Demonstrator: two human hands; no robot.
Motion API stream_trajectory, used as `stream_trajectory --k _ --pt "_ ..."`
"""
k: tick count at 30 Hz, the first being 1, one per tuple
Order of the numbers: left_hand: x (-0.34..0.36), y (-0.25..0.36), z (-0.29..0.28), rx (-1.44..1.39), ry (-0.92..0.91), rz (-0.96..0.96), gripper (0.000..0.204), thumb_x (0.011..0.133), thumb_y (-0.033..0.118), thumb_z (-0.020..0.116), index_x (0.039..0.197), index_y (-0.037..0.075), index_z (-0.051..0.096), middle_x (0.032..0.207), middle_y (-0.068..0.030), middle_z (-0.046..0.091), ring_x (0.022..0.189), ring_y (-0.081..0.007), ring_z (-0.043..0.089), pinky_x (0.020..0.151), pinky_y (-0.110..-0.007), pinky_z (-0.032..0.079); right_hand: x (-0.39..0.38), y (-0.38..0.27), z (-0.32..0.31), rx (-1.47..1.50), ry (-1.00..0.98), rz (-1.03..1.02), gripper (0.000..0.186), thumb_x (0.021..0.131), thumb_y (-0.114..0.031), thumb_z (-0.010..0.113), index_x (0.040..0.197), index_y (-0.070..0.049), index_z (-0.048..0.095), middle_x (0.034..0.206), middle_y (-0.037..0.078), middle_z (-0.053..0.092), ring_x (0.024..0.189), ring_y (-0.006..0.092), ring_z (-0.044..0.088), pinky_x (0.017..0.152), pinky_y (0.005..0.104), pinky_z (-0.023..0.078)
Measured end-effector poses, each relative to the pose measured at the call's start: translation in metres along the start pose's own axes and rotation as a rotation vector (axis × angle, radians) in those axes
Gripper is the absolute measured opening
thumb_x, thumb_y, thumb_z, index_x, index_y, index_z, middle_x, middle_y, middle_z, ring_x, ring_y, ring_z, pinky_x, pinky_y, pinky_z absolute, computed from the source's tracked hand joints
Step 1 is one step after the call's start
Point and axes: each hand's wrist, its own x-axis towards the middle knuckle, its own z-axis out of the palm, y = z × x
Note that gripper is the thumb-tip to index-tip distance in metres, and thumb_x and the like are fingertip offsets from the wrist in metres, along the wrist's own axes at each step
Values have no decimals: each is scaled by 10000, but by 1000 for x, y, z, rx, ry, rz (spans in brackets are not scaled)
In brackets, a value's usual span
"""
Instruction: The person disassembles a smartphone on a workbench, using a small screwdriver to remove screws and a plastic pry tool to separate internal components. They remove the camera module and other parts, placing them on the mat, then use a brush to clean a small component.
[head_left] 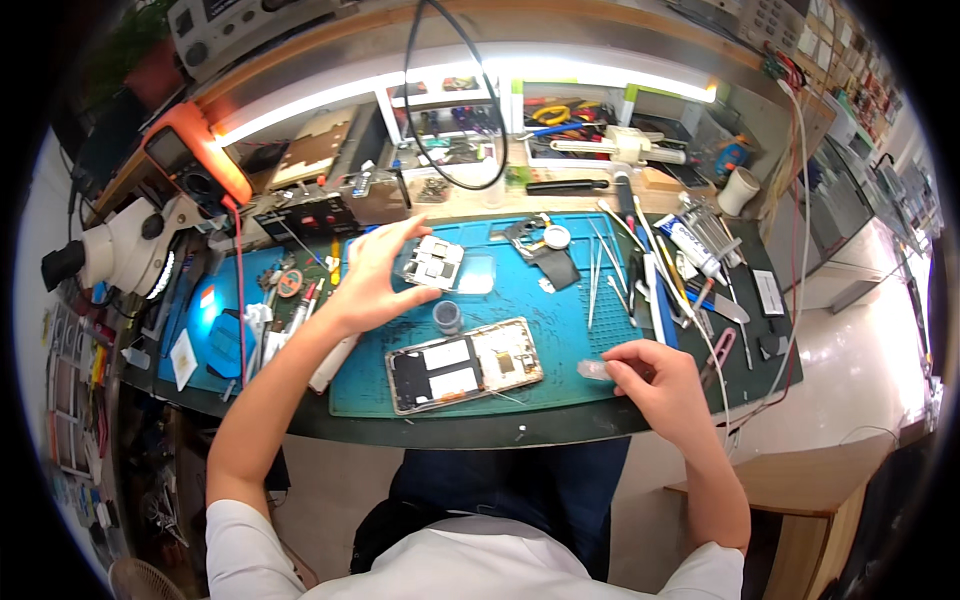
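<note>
My left hand (375, 280) has its thumb and fingers at opposite edges of a small silvery circuit board (436, 264). Right beside that board lies a small clear plastic box (479, 276). A little round jar with dark contents (447, 318) stands below the board. At the mat's right front, my right hand (655, 385) is closed, pinching a small clear plastic piece (593, 370); its exact kind is unclear. Between the hands rests an opened phone (463, 366), its inner side up, with a dark section at left and a pale metal section at right.
Phone parts (545, 250) and tweezers (594, 280) lie on the blue mat (560, 390). Screwdrivers, brushes and a white tube (692, 245) crowd the right side. A microscope (115, 250) and an orange multimeter (195, 155) stand left. A black cable loop (408, 110) hangs overhead.
</note>
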Motion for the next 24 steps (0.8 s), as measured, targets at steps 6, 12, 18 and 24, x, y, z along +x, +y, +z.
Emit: stream_trajectory --k 6,12,18,24 --pt "-2 8 -3 101 13 9 979 810 345 899 1626 85 424 1588 -125 537 1526 -302 408 1267 -501 192 -2 -6 8 -92 -43 26 168 982 -126 740 1090 -6 784 888 97 773 716 137 714 665 293 548" --pt "-8 18 -11 47 31 17 855 879 269 835 1619 91 445 1632 -149 491 1541 -321 389 1282 -476 212 -7 0 2 -347 121 -161 126 984 -123 728 1069 -47 781 930 106 746 784 267 722 703 367 560" --pt "-45 82 -21 -46 328 77 636 848 -4 787 1452 52 595 1448 -149 649 1364 -332 575 1155 -452 425 -13 33 -66 -812 670 -247 193 989 -55 656 1156 -83 747 996 104 739 910 320 717 780 423 563" --pt "-67 174 27 -136 130 293 456 811 61 855 1245 46 713 1146 -80 738 1039 -284 684 917 -428 517 4 38 -100 -731 617 63 141 963 -142 730 1082 -80 777 987 104 742 870 278 730 765 381 565"
